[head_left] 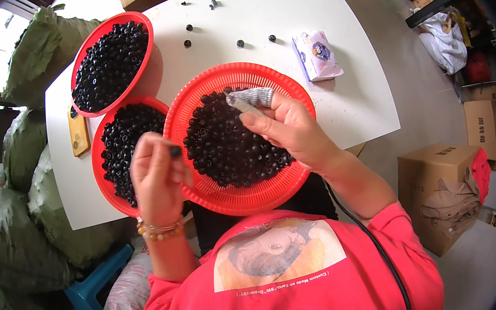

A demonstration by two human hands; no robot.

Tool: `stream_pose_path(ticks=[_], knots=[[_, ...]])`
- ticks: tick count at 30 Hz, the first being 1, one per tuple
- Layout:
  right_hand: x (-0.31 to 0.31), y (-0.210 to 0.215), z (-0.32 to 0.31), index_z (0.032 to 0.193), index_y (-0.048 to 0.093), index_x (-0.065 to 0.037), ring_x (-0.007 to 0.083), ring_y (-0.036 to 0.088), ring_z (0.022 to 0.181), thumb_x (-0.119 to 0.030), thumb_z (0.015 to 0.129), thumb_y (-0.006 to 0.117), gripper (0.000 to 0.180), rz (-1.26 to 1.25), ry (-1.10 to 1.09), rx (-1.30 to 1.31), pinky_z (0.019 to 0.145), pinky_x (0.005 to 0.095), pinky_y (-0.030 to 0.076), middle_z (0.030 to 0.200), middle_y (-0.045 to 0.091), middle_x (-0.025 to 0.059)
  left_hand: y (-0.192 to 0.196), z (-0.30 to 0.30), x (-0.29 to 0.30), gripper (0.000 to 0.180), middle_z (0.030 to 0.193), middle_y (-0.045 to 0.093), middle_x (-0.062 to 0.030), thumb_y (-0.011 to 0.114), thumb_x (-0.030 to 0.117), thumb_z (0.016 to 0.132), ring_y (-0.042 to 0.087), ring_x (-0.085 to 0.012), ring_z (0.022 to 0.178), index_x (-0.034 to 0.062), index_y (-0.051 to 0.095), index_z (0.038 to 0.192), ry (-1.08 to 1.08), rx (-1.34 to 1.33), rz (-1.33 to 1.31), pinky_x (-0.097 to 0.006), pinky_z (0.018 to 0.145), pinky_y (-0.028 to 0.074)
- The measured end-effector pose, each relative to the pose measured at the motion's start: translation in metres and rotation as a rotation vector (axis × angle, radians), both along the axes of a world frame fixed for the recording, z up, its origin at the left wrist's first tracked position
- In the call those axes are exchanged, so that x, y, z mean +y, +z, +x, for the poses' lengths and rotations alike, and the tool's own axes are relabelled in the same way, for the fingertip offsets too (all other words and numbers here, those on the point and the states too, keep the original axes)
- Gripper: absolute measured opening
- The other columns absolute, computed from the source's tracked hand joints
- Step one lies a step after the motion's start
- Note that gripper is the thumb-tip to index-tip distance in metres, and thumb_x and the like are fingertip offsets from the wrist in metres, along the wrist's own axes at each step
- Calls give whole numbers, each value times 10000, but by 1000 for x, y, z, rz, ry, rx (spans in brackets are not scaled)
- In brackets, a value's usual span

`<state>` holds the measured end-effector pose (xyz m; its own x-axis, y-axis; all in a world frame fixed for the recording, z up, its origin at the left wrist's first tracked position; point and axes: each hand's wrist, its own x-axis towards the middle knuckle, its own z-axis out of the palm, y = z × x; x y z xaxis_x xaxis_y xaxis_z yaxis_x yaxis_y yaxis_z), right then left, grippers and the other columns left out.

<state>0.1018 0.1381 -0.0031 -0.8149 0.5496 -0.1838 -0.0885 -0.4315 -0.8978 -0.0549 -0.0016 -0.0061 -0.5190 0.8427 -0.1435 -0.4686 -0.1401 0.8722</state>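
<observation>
Sacks: bulging green woven sacks are stacked at the far left, partly cut off by the dark rim.
Back basket: a round red slotted plastic basket is heaped with small glossy black beads and overlaps a second red basket.
Yellow object: a flat yellow item is half hidden beneath the baskets; its kind cannot be told.
Left hand: the left hand is closed in a pinch on one black bead, held above the rim of the front basket.
Front basket: it is tilted off the white surface, its black beads gathered at the middle.
Right hand: the right hand is narrowed on a slim pale tool, with a grey knitted cot on one finger.
Packet: a soft pale packet is seen lying on the surface.
</observation>
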Motion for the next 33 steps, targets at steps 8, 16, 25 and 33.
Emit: stream_pose_path(ticks=[8,16,25,33], knots=[[12,-2,26,1104,498,-87,-24,309,505,-212,832,556,305,-29,-45,-42,422,128,220,680,443,-87,-13,-55,-31,128,572,448,16,521,145,844,376,-30,448,43,511,768,355,740,-549,-167,397,301],[13,-11,26,1162,451,-65,-22,376,611,-216,840,550,370,-31,9,-5,517,125,297,812,495,-82,-22,-55,-18,85,576,476,17,557,67,795,390,-34,510,9,527,741,387,989,-569,-194,454,313],[9,-8,31,1140,463,-66,-18,386,630,-233,835,559,361,-22,44,-3,526,135,305,796,500,-73,-13,15,33,188,785,551,-119,655,42,645,533,-285,760,3,564,804,-211,1337,-257,-333,681,444],[8,-8,34,1152,458,-77,-19,341,548,-263,832,560,384,22,52,0,469,129,260,720,470,-86,-22,23,43,293,829,539,-97,682,119,597,504,-277,856,50,573,861,-542,1732,-415,-358,765,405]])
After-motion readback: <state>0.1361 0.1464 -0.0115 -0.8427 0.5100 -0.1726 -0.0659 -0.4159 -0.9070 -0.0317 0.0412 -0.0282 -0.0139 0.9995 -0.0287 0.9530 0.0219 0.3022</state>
